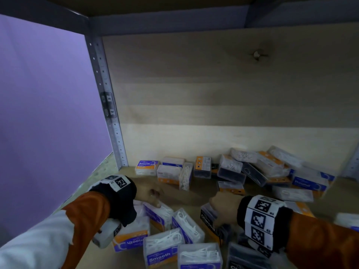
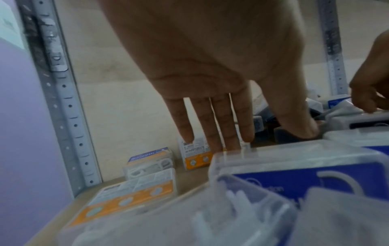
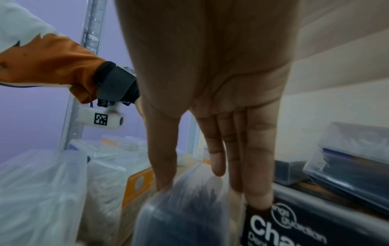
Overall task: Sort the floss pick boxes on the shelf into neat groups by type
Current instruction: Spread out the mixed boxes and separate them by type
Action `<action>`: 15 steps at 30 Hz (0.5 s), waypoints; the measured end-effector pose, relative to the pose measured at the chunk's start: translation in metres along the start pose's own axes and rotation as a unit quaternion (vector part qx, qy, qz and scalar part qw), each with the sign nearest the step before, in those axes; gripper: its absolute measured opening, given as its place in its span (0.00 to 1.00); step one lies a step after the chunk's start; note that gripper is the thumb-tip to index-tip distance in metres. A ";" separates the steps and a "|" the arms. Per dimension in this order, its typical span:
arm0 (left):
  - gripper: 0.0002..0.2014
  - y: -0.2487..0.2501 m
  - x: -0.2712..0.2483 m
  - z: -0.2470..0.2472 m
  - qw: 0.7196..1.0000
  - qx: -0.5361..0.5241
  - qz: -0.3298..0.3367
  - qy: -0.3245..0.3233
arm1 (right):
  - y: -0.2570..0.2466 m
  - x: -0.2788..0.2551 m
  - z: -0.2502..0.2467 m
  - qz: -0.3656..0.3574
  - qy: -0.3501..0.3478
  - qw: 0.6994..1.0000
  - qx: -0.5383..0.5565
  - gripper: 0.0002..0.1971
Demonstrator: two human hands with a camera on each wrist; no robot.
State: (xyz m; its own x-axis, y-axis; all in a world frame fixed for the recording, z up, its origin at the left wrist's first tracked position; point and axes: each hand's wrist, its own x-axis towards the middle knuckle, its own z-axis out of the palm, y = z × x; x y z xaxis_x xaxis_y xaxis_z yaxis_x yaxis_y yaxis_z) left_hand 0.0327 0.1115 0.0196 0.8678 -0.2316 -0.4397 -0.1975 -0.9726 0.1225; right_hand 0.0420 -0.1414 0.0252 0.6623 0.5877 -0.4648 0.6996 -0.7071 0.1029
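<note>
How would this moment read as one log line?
left hand: on Smooth box | right hand: grips Charcoal box | sorting unfinished

Bare shelf (image 1: 190, 195) lies open between both grips; jumbled floss pick boxes (image 1: 252, 169) crowd beyond the right grip (image 1: 223, 208)

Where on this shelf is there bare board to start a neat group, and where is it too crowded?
Bare shelf board shows between the back row of Smooth boxes and the front cluster of white-pick boxes, running between the left hand and the right hand. The tumbled heap at back right is crowded, as is the front edge.
</note>
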 end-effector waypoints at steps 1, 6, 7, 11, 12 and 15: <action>0.23 -0.003 -0.002 -0.003 1.000 -0.003 -0.007 0.009 | 0.002 0.000 -0.001 -0.003 -0.003 1.000 0.000 0.14; 0.20 -0.027 -0.007 -0.018 0.997 0.034 -0.047 0.051 | 0.017 0.005 -0.009 -0.004 0.000 0.999 0.049 0.17; 0.20 -0.033 -0.007 -0.021 0.996 0.041 -0.055 0.049 | 0.021 0.006 -0.011 -0.005 0.011 0.999 0.051 0.15; 0.23 -0.053 -0.009 -0.029 0.994 0.056 -0.088 0.021 | 0.038 0.011 -0.018 0.022 0.042 0.998 0.047 0.16; 0.24 -0.058 -0.009 -0.028 0.993 0.062 -0.098 0.014 | 0.042 0.013 -0.019 0.026 0.040 0.998 0.042 0.15; 0.28 -0.068 -0.006 -0.025 0.989 0.075 -0.125 -0.003 | 0.055 0.021 -0.018 0.068 0.029 0.997 0.028 0.12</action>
State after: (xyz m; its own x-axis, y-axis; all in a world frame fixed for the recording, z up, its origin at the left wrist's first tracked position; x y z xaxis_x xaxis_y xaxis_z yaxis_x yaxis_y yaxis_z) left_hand 0.0524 0.1796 0.0357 0.8953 0.0166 -0.4451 -0.0435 -0.9913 -0.1244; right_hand 0.0993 -0.1606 0.0372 0.7650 0.5058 -0.3987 0.5879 -0.8013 0.1113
